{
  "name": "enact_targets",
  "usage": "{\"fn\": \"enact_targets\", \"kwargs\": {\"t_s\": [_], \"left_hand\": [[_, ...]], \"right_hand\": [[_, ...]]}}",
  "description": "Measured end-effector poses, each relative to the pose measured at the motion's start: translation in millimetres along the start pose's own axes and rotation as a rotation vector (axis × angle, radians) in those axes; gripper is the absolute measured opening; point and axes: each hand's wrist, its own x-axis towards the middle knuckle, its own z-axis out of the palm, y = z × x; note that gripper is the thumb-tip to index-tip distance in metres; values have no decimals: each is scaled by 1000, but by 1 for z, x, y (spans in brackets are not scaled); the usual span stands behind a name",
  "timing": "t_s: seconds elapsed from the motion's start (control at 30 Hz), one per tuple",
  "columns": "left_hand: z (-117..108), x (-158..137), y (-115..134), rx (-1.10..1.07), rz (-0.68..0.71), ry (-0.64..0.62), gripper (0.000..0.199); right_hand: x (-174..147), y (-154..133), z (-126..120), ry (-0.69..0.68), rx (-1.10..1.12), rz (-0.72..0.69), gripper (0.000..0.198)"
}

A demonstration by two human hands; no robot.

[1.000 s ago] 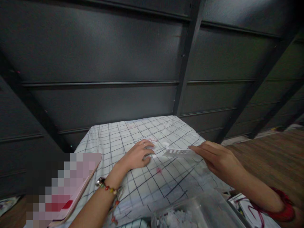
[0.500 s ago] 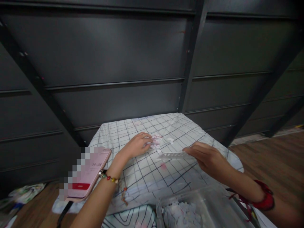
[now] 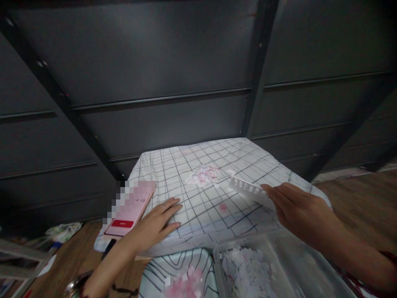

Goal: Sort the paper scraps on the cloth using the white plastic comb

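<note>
Your cloth-covered bench [image 3: 198, 215] shows work seemingly partway: the clear bin [image 3: 297, 265] holds greyish scraps [image 3: 248, 267], the patterned tray [image 3: 173, 260] pink ones [image 3: 185, 284]. Your left hand [image 3: 158, 221] is spread, visibly unladen; your right hand [image 3: 291, 209] pinches a white slotted piece [image 3: 246, 187]. One mixed scrap pile [image 3: 204, 175] remains mid-bench.

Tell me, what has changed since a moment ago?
The left hand has drawn back toward the person, away from the paper scraps, leaving them in full view. The right hand still holds the white slotted tray; the phone stays on the cloth.
</note>
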Motion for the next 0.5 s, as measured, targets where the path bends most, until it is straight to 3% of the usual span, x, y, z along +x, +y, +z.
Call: {"fn": "enact_targets", "kwargs": {"t_s": [0.23,0.5], "left_hand": [[13,-11,-3,-33,-121,48,51],[17,-13,2,14,-104,139,44]], "right_hand": [[19,-30,-5,17,20,-13,25],[29,-58,-7,22,115,-75,26]]}}
